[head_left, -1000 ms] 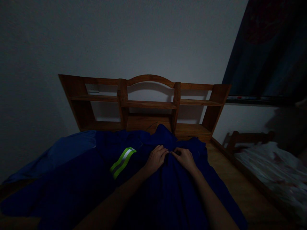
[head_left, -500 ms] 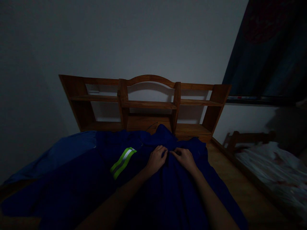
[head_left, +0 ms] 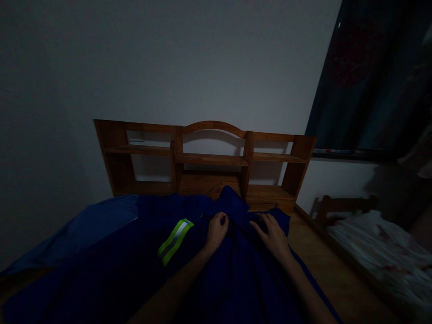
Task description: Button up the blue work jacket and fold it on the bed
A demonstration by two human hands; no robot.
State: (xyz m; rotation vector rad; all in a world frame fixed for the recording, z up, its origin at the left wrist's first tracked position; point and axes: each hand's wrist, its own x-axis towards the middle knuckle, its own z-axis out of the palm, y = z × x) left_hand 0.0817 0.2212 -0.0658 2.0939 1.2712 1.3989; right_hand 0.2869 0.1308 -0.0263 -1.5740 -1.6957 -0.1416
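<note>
Hands parted since a second ago: left hand [head_left: 216,230] still pinching blue jacket [head_left: 141,252] collar, right hand [head_left: 273,234] now flat, released, smoothing it.

Head view, forward-down, close over bed [head_left: 340,279]

Garment [head_left: 236,279] showing dark navy blue — one band [head_left: 175,235] across it reading lime green with a silver-grey stripe down its middle. Far shelf unit [head_left: 209,157] showing warm reddish-brown wood. Wall [head_left: 168,58] looking dim grey-white. Cloth [head_left: 378,252] at right — white, mottled with darker marks.
</note>
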